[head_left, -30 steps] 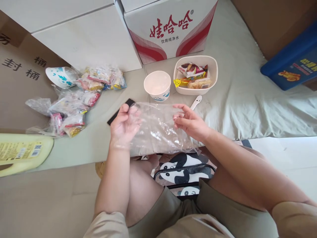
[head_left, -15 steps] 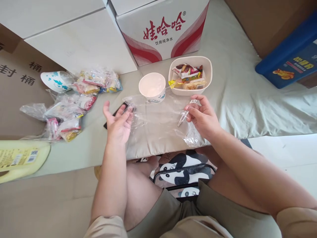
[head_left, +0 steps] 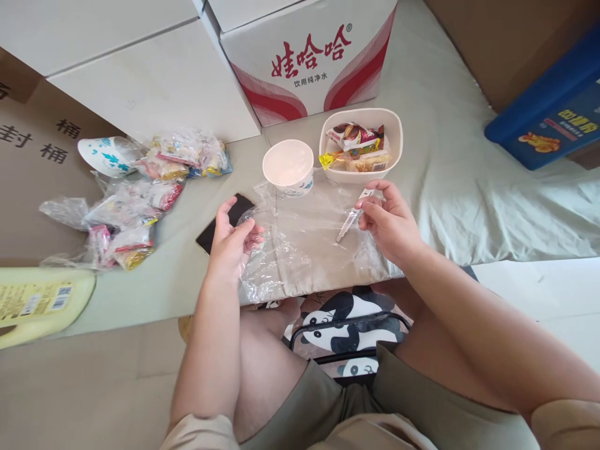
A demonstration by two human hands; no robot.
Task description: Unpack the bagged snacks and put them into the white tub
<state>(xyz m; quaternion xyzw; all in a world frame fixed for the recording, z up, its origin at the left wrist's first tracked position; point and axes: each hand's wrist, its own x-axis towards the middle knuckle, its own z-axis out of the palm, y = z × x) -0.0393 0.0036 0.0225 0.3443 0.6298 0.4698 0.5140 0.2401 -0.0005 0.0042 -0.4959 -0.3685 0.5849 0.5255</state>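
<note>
My left hand is curled at the edge of a clear plastic bag, thumb and fingers bent round the film. That bag lies spread and crinkled over the cloth between my hands. In my right hand a slim white-and-silver strip-shaped thing is pinched between thumb and fingers, slanting down to the left; its kind is not clear. A paper bowl with blue leaf prints stands beyond the bag. Beside it a cream plastic container holds several wrapped snacks. A dark phone lies behind my left hand, partly hidden.
Bagged snacks and a tipped paper bowl lie at left. A white carton with red lettering stands behind. A yellow jug is at the left edge, a blue box at right. Below the cloth edge shows a panda-print item.
My left hand has turned and moved slightly right, its fingers curling in. The plastic near it has shifted towards the front edge. My right hand still holds the slim strip, moved a little right.
</note>
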